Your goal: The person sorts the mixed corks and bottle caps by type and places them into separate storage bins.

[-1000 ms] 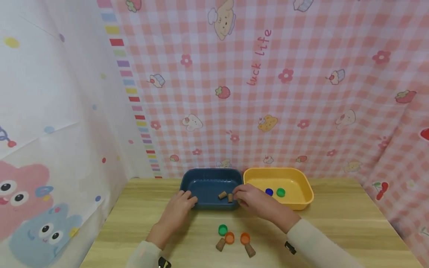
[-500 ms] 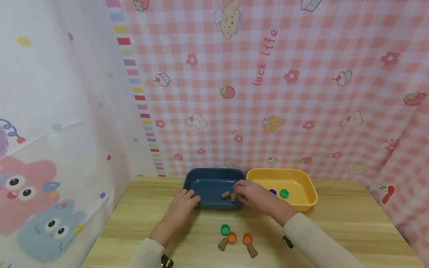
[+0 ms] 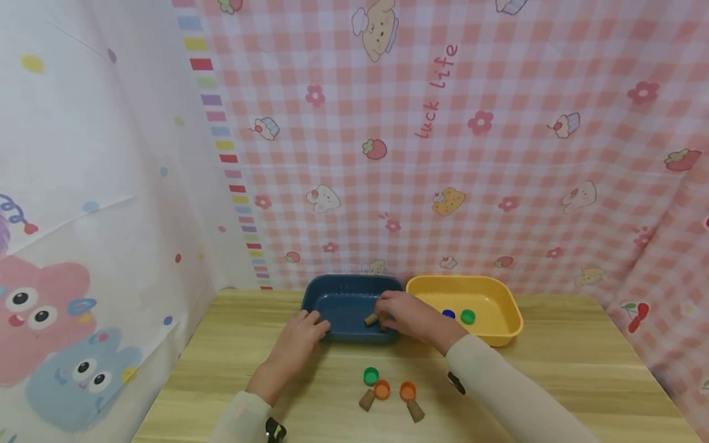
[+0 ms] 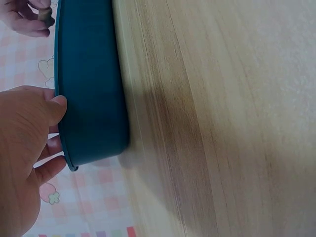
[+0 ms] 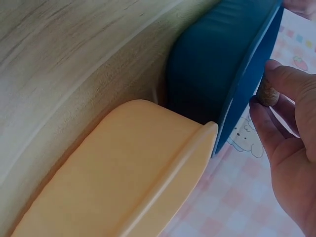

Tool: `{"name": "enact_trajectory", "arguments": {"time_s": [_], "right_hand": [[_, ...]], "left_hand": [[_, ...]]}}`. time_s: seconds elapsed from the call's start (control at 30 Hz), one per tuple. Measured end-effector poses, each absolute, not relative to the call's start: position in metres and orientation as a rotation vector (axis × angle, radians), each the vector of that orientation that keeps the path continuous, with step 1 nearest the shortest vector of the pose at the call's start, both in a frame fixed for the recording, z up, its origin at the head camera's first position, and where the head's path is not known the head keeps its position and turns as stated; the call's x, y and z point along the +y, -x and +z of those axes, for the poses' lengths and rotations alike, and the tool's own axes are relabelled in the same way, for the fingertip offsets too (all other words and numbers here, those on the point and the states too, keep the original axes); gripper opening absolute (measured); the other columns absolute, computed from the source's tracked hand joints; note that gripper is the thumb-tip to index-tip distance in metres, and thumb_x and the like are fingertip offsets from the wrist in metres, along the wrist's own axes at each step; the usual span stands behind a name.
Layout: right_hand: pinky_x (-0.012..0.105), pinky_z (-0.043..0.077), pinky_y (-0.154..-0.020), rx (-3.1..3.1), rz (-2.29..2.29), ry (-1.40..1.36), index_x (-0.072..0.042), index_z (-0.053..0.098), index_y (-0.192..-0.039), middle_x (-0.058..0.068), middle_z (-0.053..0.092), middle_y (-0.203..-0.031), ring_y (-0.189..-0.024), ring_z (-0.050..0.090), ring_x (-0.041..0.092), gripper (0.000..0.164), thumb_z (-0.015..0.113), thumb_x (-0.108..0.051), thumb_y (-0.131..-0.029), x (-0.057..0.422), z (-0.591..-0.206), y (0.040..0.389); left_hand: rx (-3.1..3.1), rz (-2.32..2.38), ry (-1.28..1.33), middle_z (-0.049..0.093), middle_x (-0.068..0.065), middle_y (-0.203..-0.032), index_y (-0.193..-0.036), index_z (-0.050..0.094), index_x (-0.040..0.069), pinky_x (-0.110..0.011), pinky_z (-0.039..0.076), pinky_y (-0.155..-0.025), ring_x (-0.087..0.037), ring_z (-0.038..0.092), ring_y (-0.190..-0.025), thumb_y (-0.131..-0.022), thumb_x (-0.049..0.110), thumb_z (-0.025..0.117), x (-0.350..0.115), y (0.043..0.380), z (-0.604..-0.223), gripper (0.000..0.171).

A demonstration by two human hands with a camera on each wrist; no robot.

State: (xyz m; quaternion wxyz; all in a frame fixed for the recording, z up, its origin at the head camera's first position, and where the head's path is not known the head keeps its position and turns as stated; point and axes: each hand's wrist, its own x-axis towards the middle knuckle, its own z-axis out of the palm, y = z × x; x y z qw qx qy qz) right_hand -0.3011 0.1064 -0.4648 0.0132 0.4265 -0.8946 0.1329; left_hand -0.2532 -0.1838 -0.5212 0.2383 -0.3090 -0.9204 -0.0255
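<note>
Head: our R hand (image 3: 407,314) is over the blue bin (image 3: 343,307), by a loose cork (image 3: 370,320) inside. L wrist: our L hand (image 4: 22,138) pinches the blue bin's rim. R wrist: R hand pinches 2nd cork (image 5: 267,94); uneven squeeze might make it slip.

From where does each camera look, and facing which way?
On head: looks forward and down at blue tray, yellow tray; left hand, right hand show.
On left wrist: faces blue tray's outside; left hand near, right hand far.
On right wrist: faces both trays; right hand pinches brown piece, left hand at corner.
Both wrist views share blue tray.
</note>
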Motion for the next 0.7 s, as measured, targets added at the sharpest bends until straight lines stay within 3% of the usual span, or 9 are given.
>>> {"name": "enact_trajectory", "arguments": {"time_s": [0.7], "right_hand": [[0.026,0.057,-0.08,-2.962,0.329,-1.293,-0.009,0.078,-0.105,0.004,0.07,-0.102,-0.091,0.067,0.017,0.015,0.079,-0.008,-0.09,0.093,-0.47,0.331]], "left_hand": [[-2.551,-0.07,0.847,0.06,-0.002,-0.086,-0.094,0.073,0.015,-0.034,0.044,-0.067,-0.021,0.048,-0.075,-0.091,0.01,0.077,-0.185,0.254,-0.523,0.008]]}}
